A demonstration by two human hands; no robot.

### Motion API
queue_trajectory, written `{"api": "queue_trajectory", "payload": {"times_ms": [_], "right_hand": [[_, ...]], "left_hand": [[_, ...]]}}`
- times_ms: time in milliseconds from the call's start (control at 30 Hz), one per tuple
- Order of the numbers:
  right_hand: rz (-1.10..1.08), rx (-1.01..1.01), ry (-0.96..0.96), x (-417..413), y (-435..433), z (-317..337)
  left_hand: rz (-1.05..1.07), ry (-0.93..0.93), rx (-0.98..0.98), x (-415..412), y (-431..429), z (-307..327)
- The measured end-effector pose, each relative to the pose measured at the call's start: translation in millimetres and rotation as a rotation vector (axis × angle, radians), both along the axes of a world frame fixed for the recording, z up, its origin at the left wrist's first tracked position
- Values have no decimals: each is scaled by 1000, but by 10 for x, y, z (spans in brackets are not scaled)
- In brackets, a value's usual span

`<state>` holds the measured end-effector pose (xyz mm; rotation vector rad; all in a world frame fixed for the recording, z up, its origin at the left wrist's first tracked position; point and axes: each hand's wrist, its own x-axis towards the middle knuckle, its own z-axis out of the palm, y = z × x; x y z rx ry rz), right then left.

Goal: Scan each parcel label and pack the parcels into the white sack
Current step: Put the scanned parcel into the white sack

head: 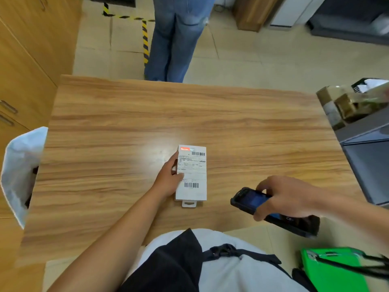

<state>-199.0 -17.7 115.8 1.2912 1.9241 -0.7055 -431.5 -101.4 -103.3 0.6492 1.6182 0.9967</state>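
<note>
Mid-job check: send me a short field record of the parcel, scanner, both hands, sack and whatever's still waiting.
parcel: white box, flat on the table, label up, two barcodes showing
left hand: holds the parcel by its left edge, thumb on the label
right hand: grips the scanner
scanner: black handheld, right of the parcel, not touching it
white sack: at the table's left edge
waiting: taped cardboard parcels beyond the table's right side
scan status: cannot tell
</note>
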Motion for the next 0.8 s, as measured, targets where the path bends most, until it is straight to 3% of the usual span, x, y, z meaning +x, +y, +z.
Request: {"api": "queue_trajectory", "payload": {"times_ms": [567, 800], "right_hand": [[-81, -60, -44, 153, -176, 36], [-195, -97, 107, 363, 40, -10]], "left_hand": [[-44, -55, -40, -67, -21, -26], [-2, -47, -100, 9, 43, 97]]}}
